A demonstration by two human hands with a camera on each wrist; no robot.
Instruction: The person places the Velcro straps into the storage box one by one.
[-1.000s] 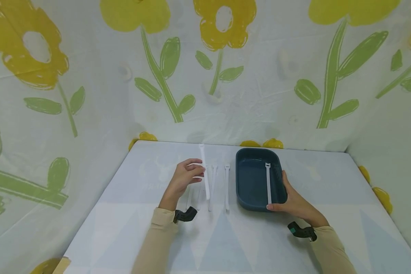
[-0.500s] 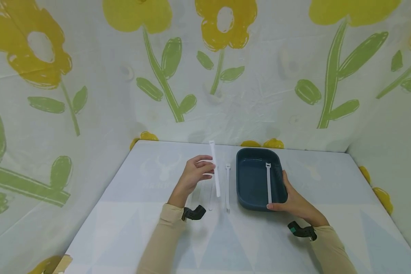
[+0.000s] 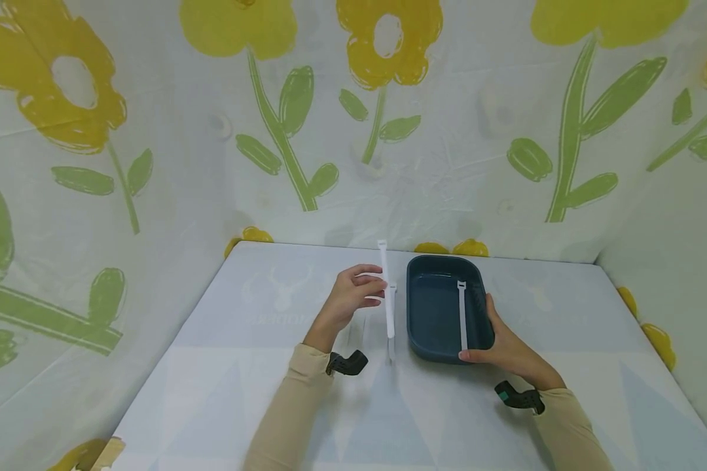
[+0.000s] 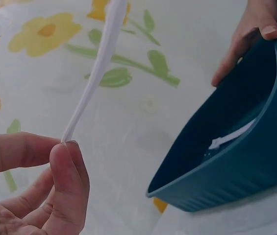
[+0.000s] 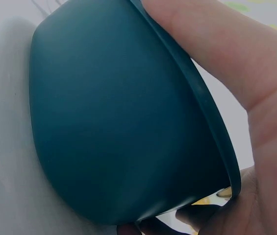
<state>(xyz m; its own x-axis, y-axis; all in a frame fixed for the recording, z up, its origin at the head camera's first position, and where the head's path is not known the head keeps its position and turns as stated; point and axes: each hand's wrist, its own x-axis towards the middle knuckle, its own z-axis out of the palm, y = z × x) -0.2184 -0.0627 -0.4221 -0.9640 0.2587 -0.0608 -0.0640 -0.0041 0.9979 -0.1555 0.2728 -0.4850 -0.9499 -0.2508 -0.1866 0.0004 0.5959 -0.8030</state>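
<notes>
My left hand [image 3: 353,294] pinches a white cable tie [image 3: 384,261] between thumb and fingertips, held up just left of the dark teal bin [image 3: 433,314]. In the left wrist view the tie [image 4: 96,73] rises from the fingertips. My right hand [image 3: 509,350] grips the bin's near right corner, thumb over the rim; the right wrist view shows the bin's outer wall [image 5: 118,122] close up. Inside the bin lies one white cable tie [image 3: 462,314]. Another tie [image 3: 391,354] lies on the table behind the held one, partly covered by it.
Faint pale strips [image 3: 356,330] lie on the table beside my left wrist, partly hidden. The white table [image 3: 259,405] has pale blue triangles. A flower-printed cloth [image 3: 448,163] stands behind the table and along its sides.
My left hand has moved right with the cable tie, from over the ties on the table toward the bin. The right hand and bin stay in place.
</notes>
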